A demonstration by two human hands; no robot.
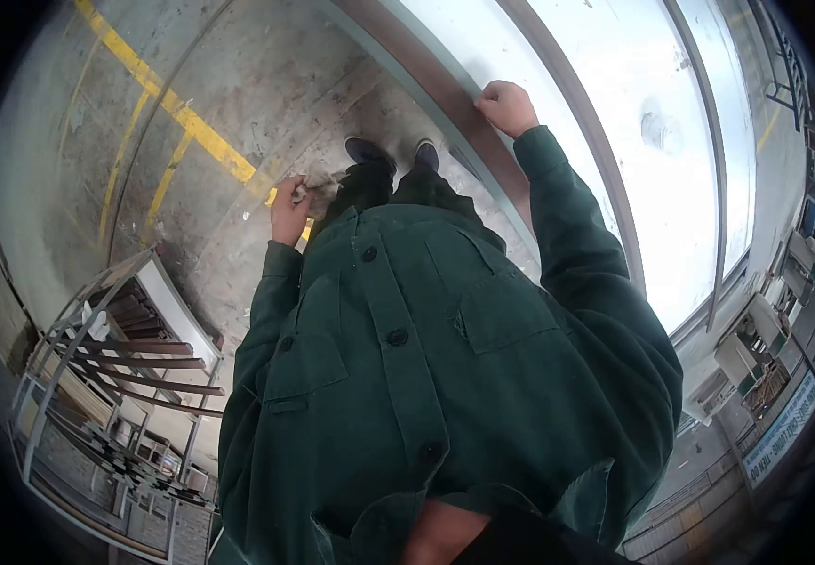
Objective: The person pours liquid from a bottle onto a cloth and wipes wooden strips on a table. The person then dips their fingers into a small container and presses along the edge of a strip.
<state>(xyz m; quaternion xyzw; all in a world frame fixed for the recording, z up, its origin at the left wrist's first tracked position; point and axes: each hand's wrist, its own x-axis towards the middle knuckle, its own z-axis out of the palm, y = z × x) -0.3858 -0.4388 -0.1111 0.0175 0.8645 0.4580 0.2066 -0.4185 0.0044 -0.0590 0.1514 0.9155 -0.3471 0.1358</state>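
My left hand [289, 213] hangs beside my left thigh, fingers closed on a crumpled greyish rag [318, 185], which is blurred. My right hand [508, 107] is a closed fist at a brown rail [499, 156] along the near side of a long frame with bright white panels [657, 127]. Its knuckles meet or nearly meet the rail; whether anything sits inside the fist is hidden. The white surface has a few smudges and small marks.
Yellow lines [210, 141] mark the stained concrete floor on the left. A metal rack with brown bars [139, 363] stands at the lower left. My dark shoes [370, 151] are close to the frame. A blue-and-white sign [784, 428] and stacked items are at the far right.
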